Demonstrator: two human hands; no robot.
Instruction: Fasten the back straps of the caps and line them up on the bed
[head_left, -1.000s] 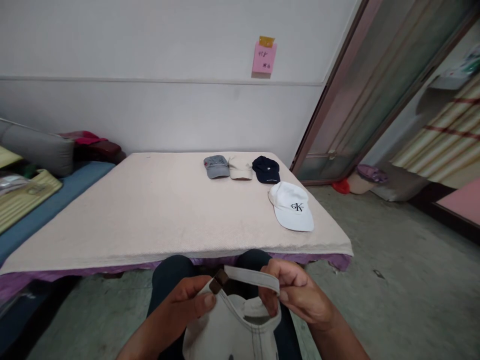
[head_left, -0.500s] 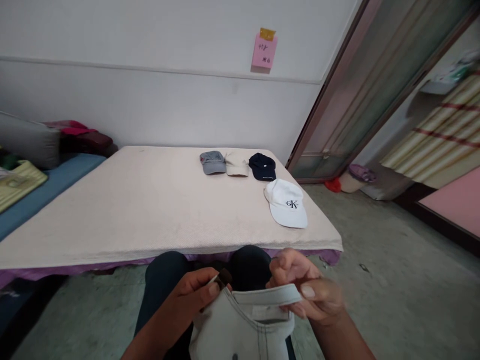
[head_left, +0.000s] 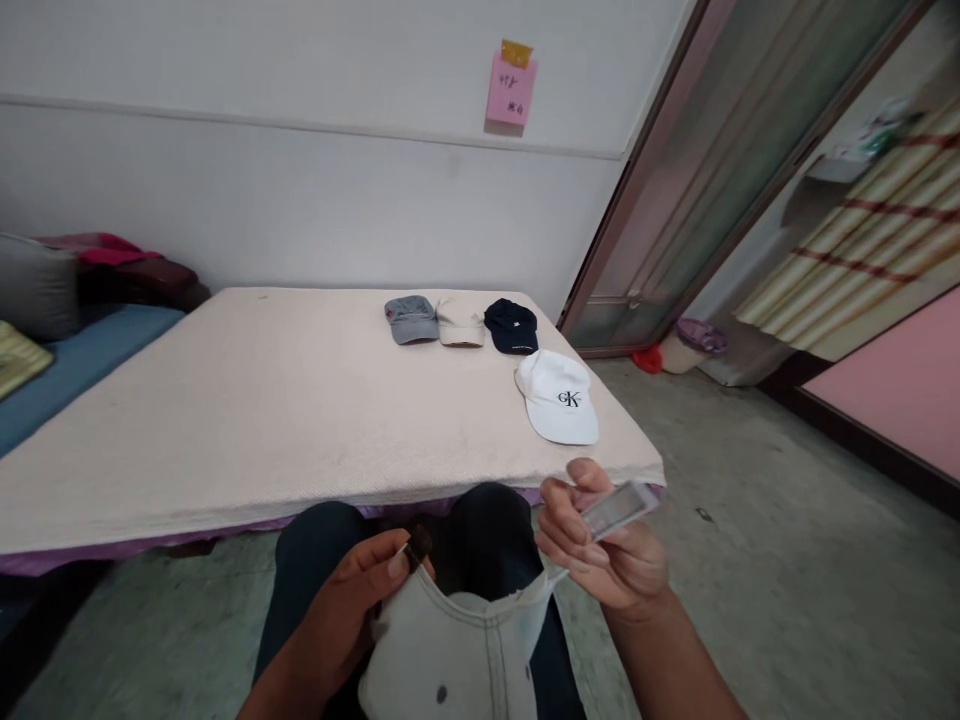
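A pale grey-white cap [head_left: 465,660] with dark seams and small dark eyelets lies over my lap, its back opening facing up. My left hand [head_left: 352,600] is closed, pinching the cap's left edge beside a small dark brown piece [head_left: 418,545]. On the other side, my right hand [head_left: 600,550] is closed on the cap's back strap [head_left: 559,577]. A pale strip end with a grey rectangular patch [head_left: 619,510] sticks up between its fingers; whether it is a fastener is unclear.
Ahead is a bed with a pale cover [head_left: 300,400]. On it lie a grey cap [head_left: 412,320], a beige cap [head_left: 460,325], a navy cap [head_left: 512,327] and a white cap [head_left: 559,398]. A grey cushion [head_left: 37,290] is at left; a bin [head_left: 686,345] stands right.
My right hand has raised and turned the strap end, so its patch now shows. The left hand keeps its pinch. The whole view has shifted slightly to the right.
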